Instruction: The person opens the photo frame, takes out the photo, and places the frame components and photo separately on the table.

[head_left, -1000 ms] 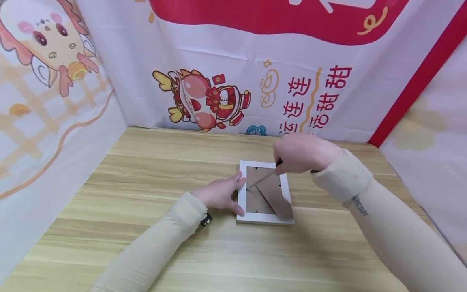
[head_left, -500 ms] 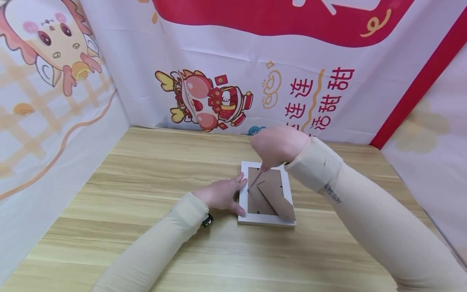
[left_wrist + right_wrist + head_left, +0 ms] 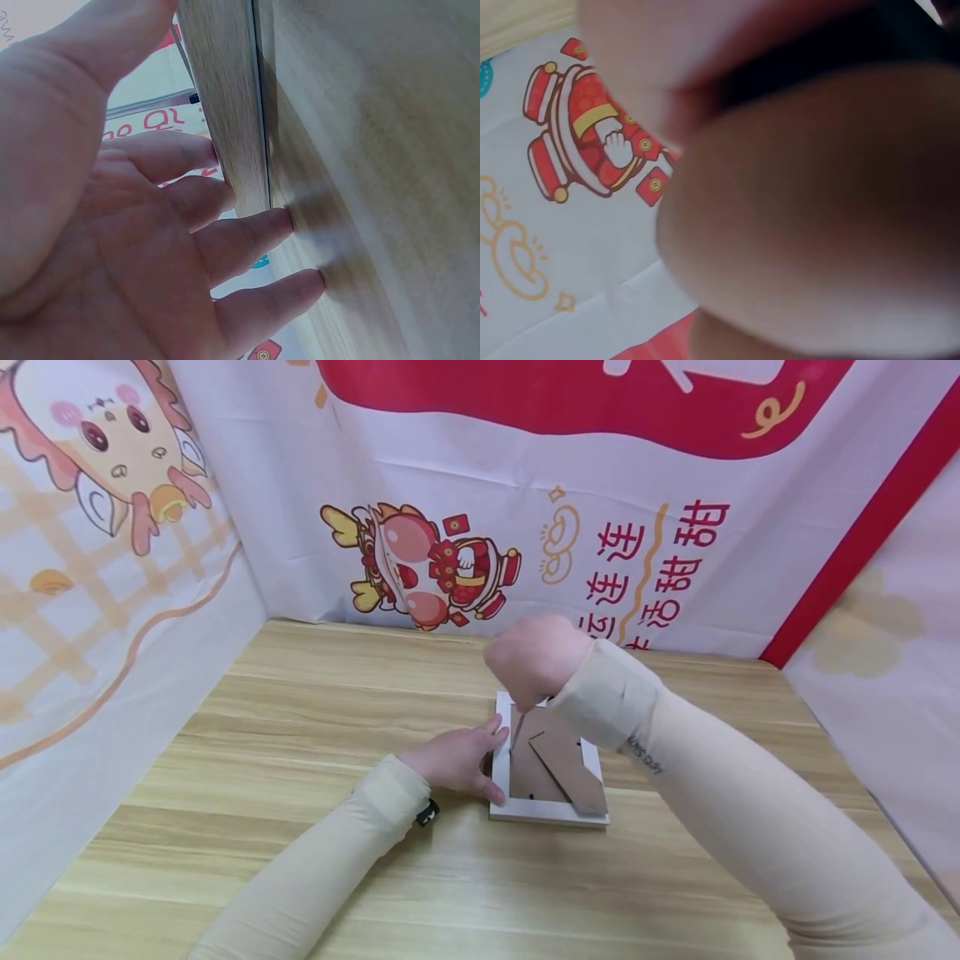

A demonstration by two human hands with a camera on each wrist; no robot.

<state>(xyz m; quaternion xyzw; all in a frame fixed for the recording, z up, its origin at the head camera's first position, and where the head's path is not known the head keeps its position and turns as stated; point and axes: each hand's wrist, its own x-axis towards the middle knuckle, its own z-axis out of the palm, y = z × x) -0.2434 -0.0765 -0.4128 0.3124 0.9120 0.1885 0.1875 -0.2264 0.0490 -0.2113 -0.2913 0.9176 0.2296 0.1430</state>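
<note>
A white picture frame [image 3: 547, 811] lies face down on the wooden table, its brown backing and angled stand flap [image 3: 567, 768] facing up. My left hand [image 3: 453, 760] rests along the frame's left edge, thumb near the lower corner. In the left wrist view the fingers [image 3: 251, 240] are spread and fairly straight, touching the frame's side and the tabletop. My right hand [image 3: 536, 660] grips a screwdriver [image 3: 517, 732] above the frame. Its thin shaft slants down to the backing's left edge, where a small dark tab sits. The handle is mostly hidden by the curled fingers [image 3: 795, 202].
Other small black tabs [image 3: 532, 797] sit around the backing's edge. A wood-grain table [image 3: 315, 718] spreads around the frame. Printed white cloth [image 3: 450, 452] hangs behind the table and along both sides.
My right hand has moved left with the screwdriver, turning its shaft from a low slant to a steeper one. The tip stays near the left tab. My left hand keeps its place.
</note>
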